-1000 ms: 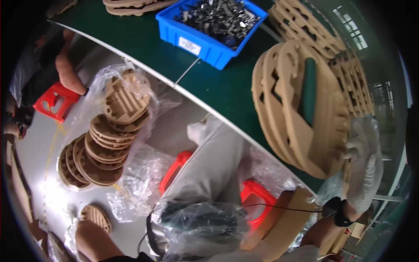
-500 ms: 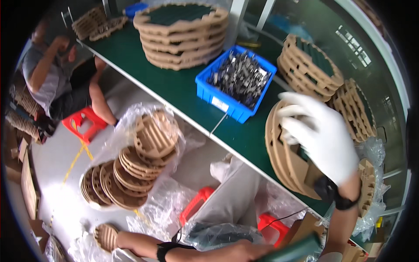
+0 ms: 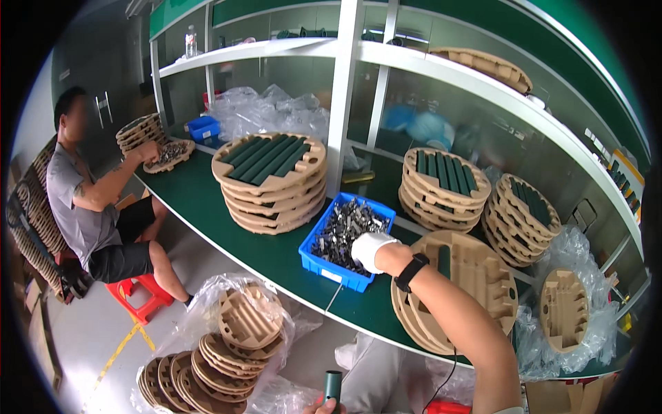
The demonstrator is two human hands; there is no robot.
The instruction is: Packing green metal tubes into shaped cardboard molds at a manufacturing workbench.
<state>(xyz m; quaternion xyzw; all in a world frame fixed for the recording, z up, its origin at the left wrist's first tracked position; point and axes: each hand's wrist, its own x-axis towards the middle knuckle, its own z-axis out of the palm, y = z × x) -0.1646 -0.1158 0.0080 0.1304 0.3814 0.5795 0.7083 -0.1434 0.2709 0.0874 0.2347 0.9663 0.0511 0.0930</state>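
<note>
At the lower edge, my left hand (image 3: 323, 407) is closed round a dark green tube (image 3: 332, 386) that stands upright; only the fingertips show. My right hand (image 3: 373, 251), in a white glove, reaches into a blue bin (image 3: 330, 268) of small metal clips (image 3: 343, 231). Its fingertips are hidden among the clips and by the hand itself. Below my right forearm lies a stack of round brown moulded trays (image 3: 476, 276). One green tube (image 3: 444, 264) rests in a groove of the top tray.
Filled tray stacks stand left of the bin (image 3: 269, 186) and behind it (image 3: 445, 193). Brown trays in plastic wrap (image 3: 252, 321) sit on the floor. A co-worker (image 3: 96, 200) sits at the table's far left, one hand at a tray of metal pieces. A white post (image 3: 343, 96) rises behind the bin.
My right hand has moved left from over the near tray stack into the bin of clips. The view has tilted up, and the green tube in my left hand now points upward.
</note>
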